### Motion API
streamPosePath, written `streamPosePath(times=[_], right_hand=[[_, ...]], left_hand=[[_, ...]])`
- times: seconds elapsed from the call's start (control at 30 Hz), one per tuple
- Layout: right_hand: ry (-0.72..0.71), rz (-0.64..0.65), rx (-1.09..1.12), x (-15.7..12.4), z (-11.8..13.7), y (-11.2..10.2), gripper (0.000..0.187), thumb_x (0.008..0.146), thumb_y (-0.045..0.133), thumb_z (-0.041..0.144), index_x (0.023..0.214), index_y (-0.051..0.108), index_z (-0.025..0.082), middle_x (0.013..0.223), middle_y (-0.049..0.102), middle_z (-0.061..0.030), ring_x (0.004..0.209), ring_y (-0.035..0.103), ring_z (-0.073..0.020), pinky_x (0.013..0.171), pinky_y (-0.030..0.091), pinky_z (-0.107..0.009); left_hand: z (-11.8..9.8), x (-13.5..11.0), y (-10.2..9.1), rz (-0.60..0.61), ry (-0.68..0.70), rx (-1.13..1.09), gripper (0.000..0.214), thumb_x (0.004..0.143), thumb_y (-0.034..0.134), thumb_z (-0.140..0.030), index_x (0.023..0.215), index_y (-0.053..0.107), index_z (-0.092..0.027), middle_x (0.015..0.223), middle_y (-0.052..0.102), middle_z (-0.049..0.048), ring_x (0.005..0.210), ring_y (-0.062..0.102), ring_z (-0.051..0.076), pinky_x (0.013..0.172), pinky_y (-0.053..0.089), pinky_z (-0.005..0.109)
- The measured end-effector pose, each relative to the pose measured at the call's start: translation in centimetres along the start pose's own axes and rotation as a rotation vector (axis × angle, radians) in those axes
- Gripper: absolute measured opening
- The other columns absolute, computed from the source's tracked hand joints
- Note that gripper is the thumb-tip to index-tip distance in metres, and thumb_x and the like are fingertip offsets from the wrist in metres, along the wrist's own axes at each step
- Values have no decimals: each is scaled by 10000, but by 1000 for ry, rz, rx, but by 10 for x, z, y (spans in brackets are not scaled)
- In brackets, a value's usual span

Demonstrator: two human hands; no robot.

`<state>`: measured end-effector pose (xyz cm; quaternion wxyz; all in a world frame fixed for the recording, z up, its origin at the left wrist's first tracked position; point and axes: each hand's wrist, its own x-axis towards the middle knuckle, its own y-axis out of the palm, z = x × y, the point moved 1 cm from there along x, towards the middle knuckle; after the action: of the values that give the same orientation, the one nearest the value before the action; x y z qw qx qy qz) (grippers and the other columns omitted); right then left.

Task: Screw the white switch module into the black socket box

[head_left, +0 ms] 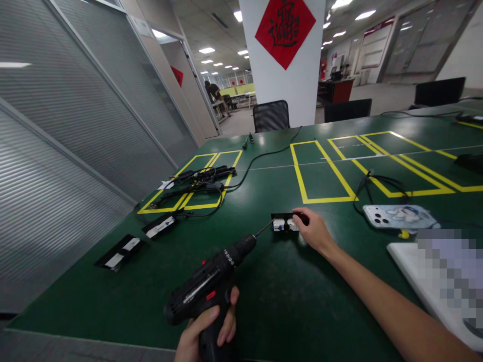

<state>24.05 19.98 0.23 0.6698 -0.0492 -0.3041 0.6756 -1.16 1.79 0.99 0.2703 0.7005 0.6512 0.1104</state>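
Note:
My left hand (206,334) grips the handle of a black cordless electric screwdriver (211,281) at the table's near edge. Its thin bit reaches up and right to a small black part with white inserts (284,223) lying on the green table (271,301). My right hand (315,232) holds that part from its right side, fingers closed over its end.
Two flat black parts with white labels (119,252) (160,226) lie to the left. A tangle of black cables and devices (198,183) sits in a yellow-taped box. A phone (398,216) and a white sheet (422,281) lie at right. Chairs stand beyond the far edge.

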Motion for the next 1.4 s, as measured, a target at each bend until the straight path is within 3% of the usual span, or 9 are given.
streamPosePath(times=[0.2,0.43,1.4], right_hand=[[6,-12,-5,-2,0,1,262,838,445,290,987,627,174,949,657,-67,867,603,-186,805,456,-327],[-28,-33,-35,-2,0,0,251,842,432,268,959,633,173,937,648,-61,866,591,-178,815,444,-318],[-34,-5,-4,-1,-6,3,267,872,401,273,942,640,177,926,646,-63,851,584,-180,793,424,-303]], left_hand=[[1,-1,3,29,-16,30,216,765,495,-271,856,633,-130,473,452,-20,375,304,82,449,312,267],[11,1,-6,82,-33,52,240,779,477,-275,870,616,-101,421,468,-3,382,362,112,443,324,269],[15,1,-13,174,-31,48,238,784,458,-275,878,595,-104,424,448,-8,370,351,103,433,342,263]])
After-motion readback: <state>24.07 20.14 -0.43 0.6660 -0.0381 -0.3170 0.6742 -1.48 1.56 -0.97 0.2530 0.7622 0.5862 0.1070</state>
